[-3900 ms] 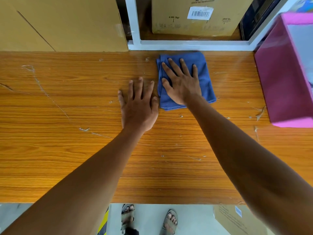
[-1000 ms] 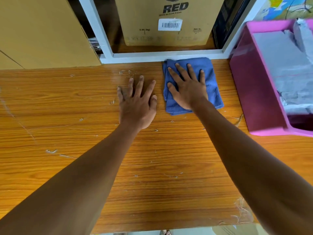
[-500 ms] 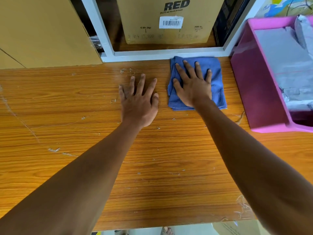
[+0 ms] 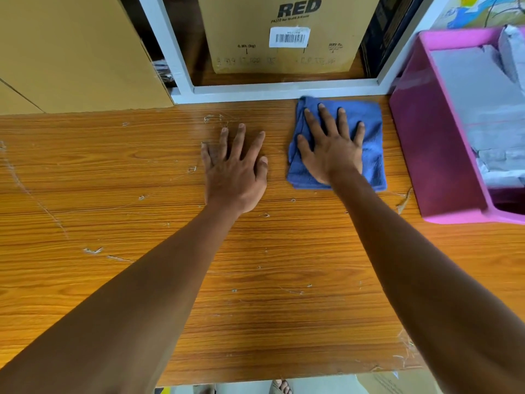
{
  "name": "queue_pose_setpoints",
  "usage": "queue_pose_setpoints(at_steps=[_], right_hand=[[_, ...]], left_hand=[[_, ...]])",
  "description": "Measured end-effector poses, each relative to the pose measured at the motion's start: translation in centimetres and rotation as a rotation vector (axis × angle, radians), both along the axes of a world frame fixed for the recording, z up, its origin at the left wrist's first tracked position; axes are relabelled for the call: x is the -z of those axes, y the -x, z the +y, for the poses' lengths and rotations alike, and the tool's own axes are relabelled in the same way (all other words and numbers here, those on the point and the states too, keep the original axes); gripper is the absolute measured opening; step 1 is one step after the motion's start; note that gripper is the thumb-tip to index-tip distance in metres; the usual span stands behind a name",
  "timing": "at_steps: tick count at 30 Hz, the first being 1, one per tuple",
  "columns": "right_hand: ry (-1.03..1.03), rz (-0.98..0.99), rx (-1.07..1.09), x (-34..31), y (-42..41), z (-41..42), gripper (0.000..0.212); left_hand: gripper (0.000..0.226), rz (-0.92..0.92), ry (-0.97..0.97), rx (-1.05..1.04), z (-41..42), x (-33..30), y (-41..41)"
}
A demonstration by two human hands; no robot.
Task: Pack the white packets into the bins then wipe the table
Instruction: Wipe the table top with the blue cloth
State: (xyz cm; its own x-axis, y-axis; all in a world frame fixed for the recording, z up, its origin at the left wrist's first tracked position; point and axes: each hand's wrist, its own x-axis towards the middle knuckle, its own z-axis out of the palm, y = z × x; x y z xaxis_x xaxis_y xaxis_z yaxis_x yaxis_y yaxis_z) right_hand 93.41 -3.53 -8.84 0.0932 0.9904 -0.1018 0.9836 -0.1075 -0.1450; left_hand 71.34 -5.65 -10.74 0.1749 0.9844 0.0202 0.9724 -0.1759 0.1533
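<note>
Since the frame half a second earlier, the blue cloth point(image 4: 372, 143) and the right hand point(image 4: 331, 150) on it had slid a little further along the far edge of the bench point(image 4: 255, 294), toward its far right corner, while the left hand point(image 4: 235, 172) had stayed flat in nearly the same spot. The right hand lay palm down with fingers spread and straight, pressing the folded cloth against the wood rather than clutching it. The cloth's far edge sat just beside the white frame point(image 4: 284, 91) that ran along the back of the bench. The left hand rested wide and flat on bare wood, near the cloth but apart from it, holding nothing. A pink bin point(image 4: 434, 155) stood at the right edge of the bench, close to the cloth, and the white packets point(image 4: 480, 89) lay inside it. Pale scratches and scuffs marked the bench surface. Behind the frame stood a cardboard box point(image 4: 284, 38) printed "RED", and another large cardboard box point(image 4: 71, 52) stood at the far left.
</note>
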Motion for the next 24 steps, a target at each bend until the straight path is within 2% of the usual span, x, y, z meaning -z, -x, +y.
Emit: queue_pose_setpoints(at_steps=[5, 11, 13, 16, 19, 21, 24], right_hand=[[-0.002, -0.029, -0.054, 0.1, 1.4, -6.3, 0.071], [-0.001, -0.024, -0.067, 0.2, 0.5, 2.1, 0.071], [0.003, -0.013, -0.068, 0.1, 1.1, 2.0, 0.07], [-0.046, -0.032, -0.119, 0.3, 2.2, -3.2, 0.07], [-0.005, -0.039, -0.178, 0.5, 1.7, -6.1, 0.07], [-0.01, -0.03, -0.177, 0.4, 0.4, -4.5, 0.071], [0.0, -0.034, -0.059, 0.1, -2.0, 0.3, 0.072]], left_hand=[[0.06, 0.013, -0.008, -0.006, 0.0, 0.0, -0.1], [0.059, -0.008, -0.013, 0.0, 0.1, 0.0, -0.2], [0.059, -0.01, -0.006, -0.007, 0.0, 0.0, 0.0], [0.059, -0.011, -0.005, 0.0, -0.2, -0.1, 0.0], [0.06, -0.015, 0.0, -0.004, 0.0, -0.2, -0.2], [0.06, -0.006, -0.007, 0.001, -0.2, -0.2, -0.2], [0.059, -0.005, 0.001, -0.002, -0.2, 0.1, -0.1]])
